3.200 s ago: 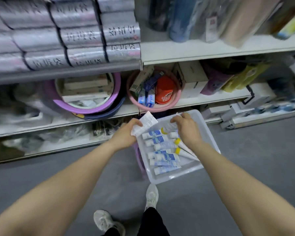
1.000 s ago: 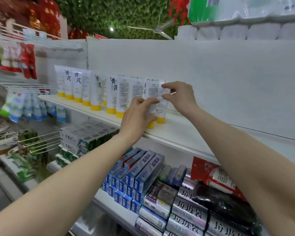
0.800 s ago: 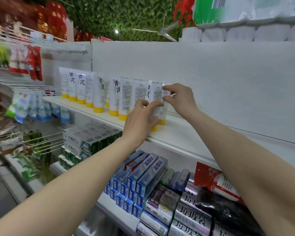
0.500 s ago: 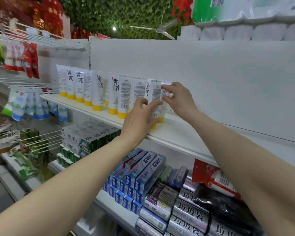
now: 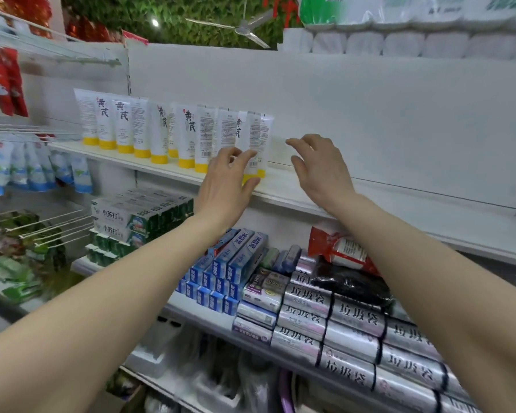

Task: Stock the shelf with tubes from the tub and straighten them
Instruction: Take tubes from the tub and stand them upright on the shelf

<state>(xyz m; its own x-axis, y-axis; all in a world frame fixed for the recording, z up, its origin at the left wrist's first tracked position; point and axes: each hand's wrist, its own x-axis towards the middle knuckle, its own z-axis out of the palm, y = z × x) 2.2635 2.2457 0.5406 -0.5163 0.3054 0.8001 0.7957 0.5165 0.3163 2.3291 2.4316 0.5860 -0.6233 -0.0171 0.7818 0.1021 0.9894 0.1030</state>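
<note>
Hands: left [image 5: 227, 180] against end tube [image 5: 255, 141], right [image 5: 319, 165] apart.

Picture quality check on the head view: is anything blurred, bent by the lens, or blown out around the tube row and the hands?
Head view: the tubes, left hand and right hand are sharp enough, large print readable; the left edge with the hanging packets smears; the shelf slopes and bows with wide-angle distortion; lighting is soft and even, one ceiling lamp glares.
</note>
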